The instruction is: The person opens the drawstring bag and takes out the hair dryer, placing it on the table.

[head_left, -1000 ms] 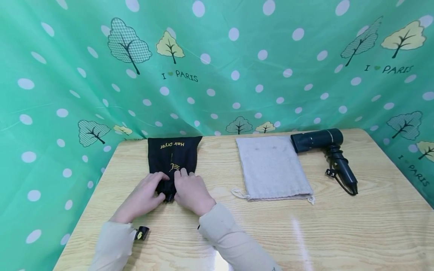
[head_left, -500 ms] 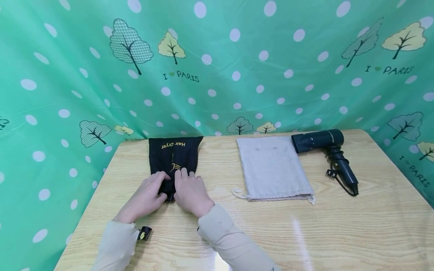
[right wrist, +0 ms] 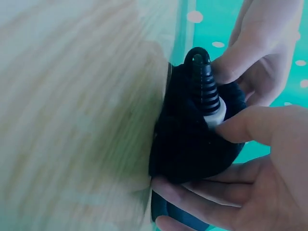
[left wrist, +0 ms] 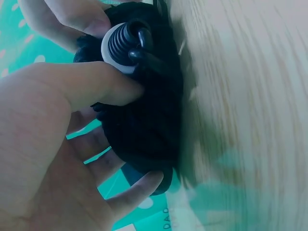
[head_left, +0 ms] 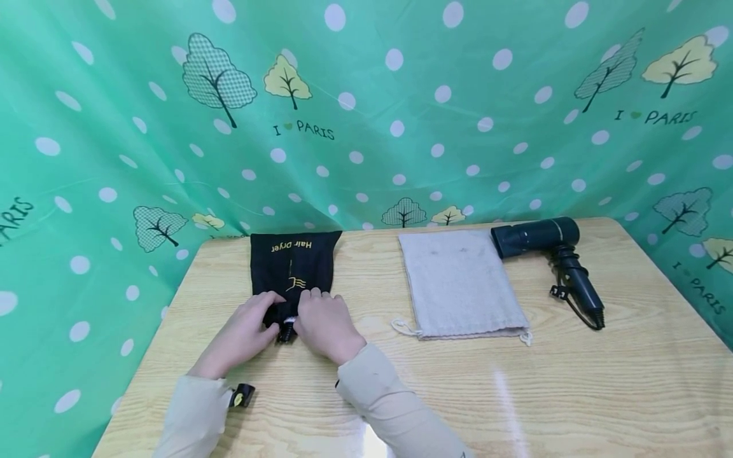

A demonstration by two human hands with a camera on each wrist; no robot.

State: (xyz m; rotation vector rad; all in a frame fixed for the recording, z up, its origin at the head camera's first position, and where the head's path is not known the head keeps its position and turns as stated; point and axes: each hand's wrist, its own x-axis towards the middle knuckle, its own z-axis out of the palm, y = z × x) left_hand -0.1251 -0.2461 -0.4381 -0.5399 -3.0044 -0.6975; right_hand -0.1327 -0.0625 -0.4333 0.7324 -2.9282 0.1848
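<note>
A black cloth bag (head_left: pixel 291 257) printed "Hair Dryer" lies at the table's left, its mouth towards the person. From that mouth pokes a black ribbed cord sleeve (right wrist: pixel 206 91) with a small loop at its tip and a pale collar behind it; the rest of that object is hidden in the cloth. On the left side of the opening, my left hand (head_left: pixel 243 331) grips the bag, thumb close to the sleeve (left wrist: pixel 120 48). My right hand (head_left: pixel 328 324) holds the opposite side, its thumb at the pale collar in the right wrist view and its fingers along the cloth.
A flat grey drawstring bag (head_left: pixel 464 283) lies right of centre. Beside it rests a black hair dryer (head_left: pixel 538 235), cord wrapped round its handle. A small black item (head_left: pixel 242 395) shows at the left cuff. Green polka-dot cloth (head_left: pixel 366 114) hangs behind the table (head_left: pixel 435 394).
The right hand has shifted slightly, and the cloth at the bag's mouth has drawn back. More of the ribbed sleeve and its pale collar now shows between the hands.
</note>
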